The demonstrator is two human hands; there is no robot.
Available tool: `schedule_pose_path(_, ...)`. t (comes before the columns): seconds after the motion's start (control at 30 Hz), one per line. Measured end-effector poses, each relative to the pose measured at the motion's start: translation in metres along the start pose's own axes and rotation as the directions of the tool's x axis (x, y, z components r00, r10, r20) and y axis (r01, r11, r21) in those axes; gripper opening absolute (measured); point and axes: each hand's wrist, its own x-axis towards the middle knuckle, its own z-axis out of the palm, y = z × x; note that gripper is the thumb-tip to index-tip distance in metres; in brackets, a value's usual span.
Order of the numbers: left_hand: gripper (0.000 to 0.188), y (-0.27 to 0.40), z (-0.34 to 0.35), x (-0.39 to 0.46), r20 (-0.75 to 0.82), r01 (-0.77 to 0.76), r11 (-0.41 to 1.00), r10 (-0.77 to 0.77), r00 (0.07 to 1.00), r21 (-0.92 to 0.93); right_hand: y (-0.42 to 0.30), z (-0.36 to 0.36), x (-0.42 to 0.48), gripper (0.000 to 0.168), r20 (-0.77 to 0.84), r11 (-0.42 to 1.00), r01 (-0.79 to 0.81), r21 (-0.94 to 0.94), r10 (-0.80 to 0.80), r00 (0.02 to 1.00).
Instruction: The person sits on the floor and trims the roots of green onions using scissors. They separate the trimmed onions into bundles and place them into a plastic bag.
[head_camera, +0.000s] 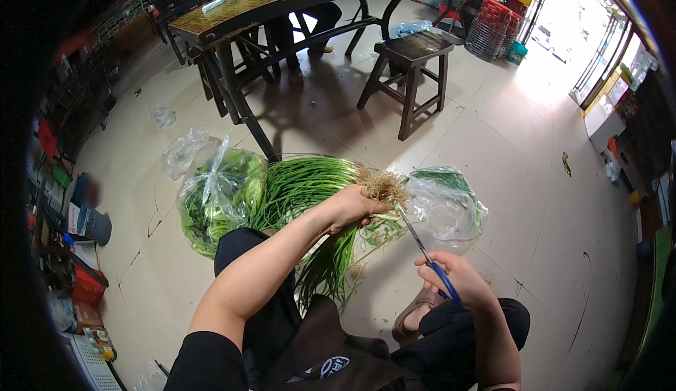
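A bunch of green stalks, apparently scallions or chives (pixel 338 245), is gripped near its root end by my left hand (pixel 356 208). Its leaves droop down towards my lap. My right hand (pixel 459 277) holds blue-handled scissors (pixel 417 235), their tips pointing up at the stalk ends just right of my left hand. Beyond my left hand lies a larger heap of the same greens (pixel 311 179), its brown, stringy roots (pixel 388 184) to the right. Loose trimmings (pixel 383 232) lie beneath the bunch on the floor.
A tied clear bag of leafy greens (pixel 224 195) stands left of the heap. Another clear plastic bag (pixel 449 208) with greens lies to the right. Ahead are a wooden table (pixel 296 0) and a dark wooden stool (pixel 412 53). A person's legs (pixel 317 18) show behind the table.
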Motion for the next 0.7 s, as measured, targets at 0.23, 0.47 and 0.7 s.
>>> schedule_pose_path(0.23,0.011,0.002,0.004,-0.004,0.022,-0.011,1.0,0.012,1.0,-0.024,0.001,0.006,0.016,0.039,-0.044,0.999,0.017,-0.043,-0.019,0.999)
schedule_pose_path(0.47,0.014,0.003,-0.003,-0.01,0.021,-0.068,0.997,0.069,0.997,-0.041,-0.009,0.01,0.017,0.041,-0.05,0.999,0.008,-0.042,-0.01,0.999)
schedule_pose_path(0.7,0.016,0.003,-0.005,-0.011,0.043,-0.036,0.999,0.037,0.998,-0.036,-0.012,0.011,0.02,0.038,-0.042,0.999,0.005,-0.04,-0.007,0.999)
